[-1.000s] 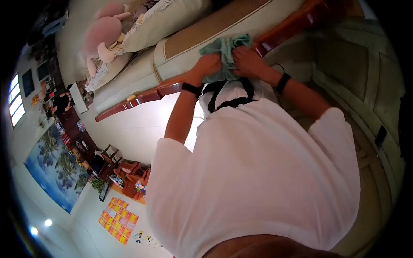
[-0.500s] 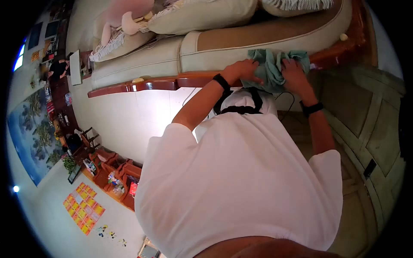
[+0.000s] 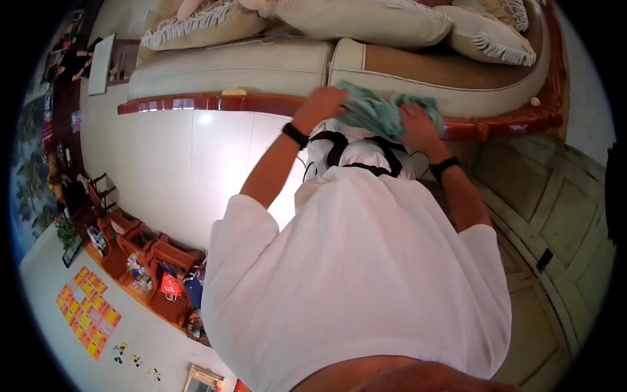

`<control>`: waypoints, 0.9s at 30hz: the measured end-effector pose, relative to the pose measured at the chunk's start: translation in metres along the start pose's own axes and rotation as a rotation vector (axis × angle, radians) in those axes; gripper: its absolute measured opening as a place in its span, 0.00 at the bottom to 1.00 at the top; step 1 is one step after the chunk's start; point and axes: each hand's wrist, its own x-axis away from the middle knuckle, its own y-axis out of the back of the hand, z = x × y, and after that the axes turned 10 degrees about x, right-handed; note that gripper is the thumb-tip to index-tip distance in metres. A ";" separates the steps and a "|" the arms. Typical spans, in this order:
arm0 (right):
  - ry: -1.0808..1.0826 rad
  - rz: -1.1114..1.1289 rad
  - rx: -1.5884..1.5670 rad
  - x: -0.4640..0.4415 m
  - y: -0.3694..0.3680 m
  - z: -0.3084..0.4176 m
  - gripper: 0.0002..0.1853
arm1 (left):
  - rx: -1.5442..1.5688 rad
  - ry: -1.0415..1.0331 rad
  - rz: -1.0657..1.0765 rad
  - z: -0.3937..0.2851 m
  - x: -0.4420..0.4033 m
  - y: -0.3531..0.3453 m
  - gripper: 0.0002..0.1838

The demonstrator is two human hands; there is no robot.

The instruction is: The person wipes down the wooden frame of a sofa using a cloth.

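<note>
A crumpled green cloth [image 3: 373, 112] stretches between my two hands along the front edge of the sofa [image 3: 418, 81]. My left hand [image 3: 321, 106] is closed on the cloth's left end, beside the sofa's glossy red-brown wooden rail [image 3: 268, 103]. Gripping the cloth's other end, my right hand [image 3: 420, 128] lies close to the same rail, with its fingers curled into the fabric. The cloth hides the stretch of rail behind it. Both of my wrists wear black bands.
Fringed cushions [image 3: 366, 23] lie on the sofa seat. At the right stands a greenish panelled wooden door [image 3: 555, 189]. Red-brown wooden chairs [image 3: 163, 261] holding bags line the left side, past pale floor tiles [image 3: 163, 150]. Another person [image 3: 73, 64] is at the far left.
Both hands have moved left along the sofa edge with the cloth, which is now pulled out wider. My left hand has closed on it. The view has shifted too.
</note>
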 end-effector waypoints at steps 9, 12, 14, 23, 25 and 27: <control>0.414 -0.073 -0.279 -0.142 0.005 0.143 0.31 | -0.008 0.894 -0.463 0.121 0.172 0.032 0.19; 0.374 0.029 -0.094 -0.151 -0.004 0.153 0.29 | 0.063 0.858 -0.621 0.134 0.191 -0.002 0.22; 0.317 0.055 -0.159 -0.150 -0.006 0.142 0.26 | 0.027 0.719 -0.742 0.128 0.184 -0.022 0.25; -0.062 -0.104 -0.504 -0.059 -0.010 0.029 0.24 | 0.134 0.663 -0.368 0.056 0.116 -0.060 0.28; -0.098 -0.187 -0.484 -0.030 -0.009 0.008 0.24 | 0.026 0.609 -0.370 0.025 0.099 -0.060 0.29; -0.140 -0.270 -0.446 0.000 -0.005 0.001 0.24 | -0.138 0.526 -0.399 -0.005 0.084 -0.076 0.31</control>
